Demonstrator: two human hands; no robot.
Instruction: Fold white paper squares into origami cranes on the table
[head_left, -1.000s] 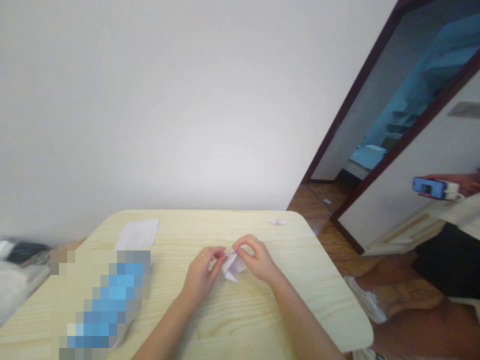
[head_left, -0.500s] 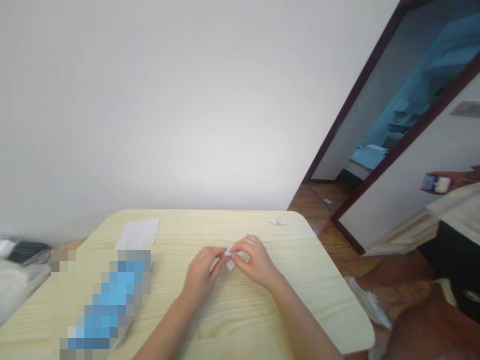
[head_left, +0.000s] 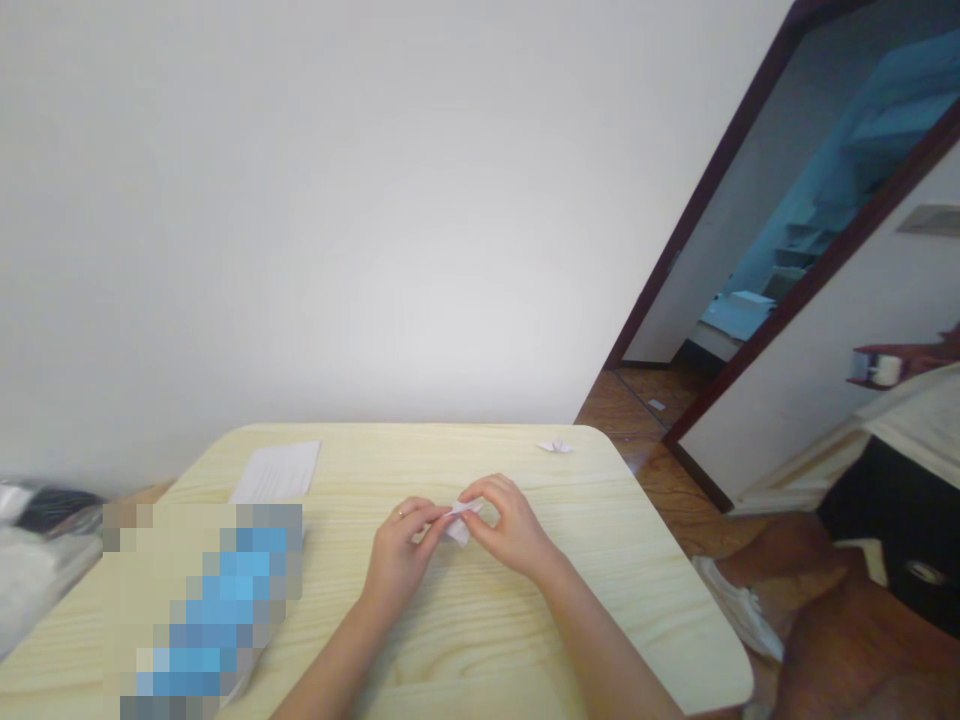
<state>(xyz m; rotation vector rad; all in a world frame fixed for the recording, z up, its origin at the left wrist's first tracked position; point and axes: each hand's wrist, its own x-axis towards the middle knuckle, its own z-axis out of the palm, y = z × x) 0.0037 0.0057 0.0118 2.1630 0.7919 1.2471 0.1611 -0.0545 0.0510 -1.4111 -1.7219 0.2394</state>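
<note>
A small piece of folded white paper [head_left: 459,530] is pinched between my two hands above the middle of the table. My left hand [head_left: 405,550] holds its left side between thumb and fingers, and a ring shows on one finger. From the other side my right hand [head_left: 510,525] grips the paper with thumb and forefinger. Part of the paper hangs below the fingertips; its exact folds are too small to make out. Farther back on the right lies a small folded paper figure [head_left: 556,447] with pointed ends, apart from both hands.
The pale wooden table [head_left: 600,610] stands against a white wall. White paper sheets [head_left: 277,472] lie at the back left, near a blurred-out blue item [head_left: 225,600]. At the right sits another person, whose hand [head_left: 911,362] holds a phone-like object. A doorway opens behind.
The paper between my hands has turned slightly, and more of its white surface shows. Both hands stay in nearly the same place. The person at the right has shifted a little.
</note>
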